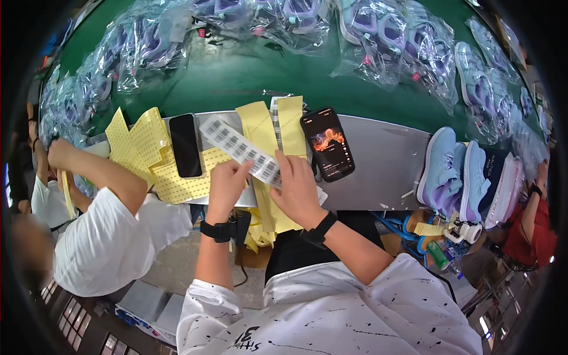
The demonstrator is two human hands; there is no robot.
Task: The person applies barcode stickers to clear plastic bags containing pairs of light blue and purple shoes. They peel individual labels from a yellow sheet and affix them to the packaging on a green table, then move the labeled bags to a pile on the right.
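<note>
A long white strip of barcode stickers [239, 148] runs from upper left down to both my hands. My left hand [226, 184] pinches its lower edge from the left; my right hand [297, 188] grips its lower right end. Under the strip lie yellow backing sheets [260, 124] and perforated yellow label sheets [177, 186] on a grey metal shelf [384, 160]. A dark phone [186, 145] lies left of the strip. A second phone [327, 144] with a lit screen lies to its right.
A green conveyor belt [248, 71] carries several clear bags with purple sandals [378, 35]. A pair of light blue and purple sneakers [452, 174] stands at the shelf's right end. A person in a white shirt [106, 236] works at my left; another in red [535, 231] at right.
</note>
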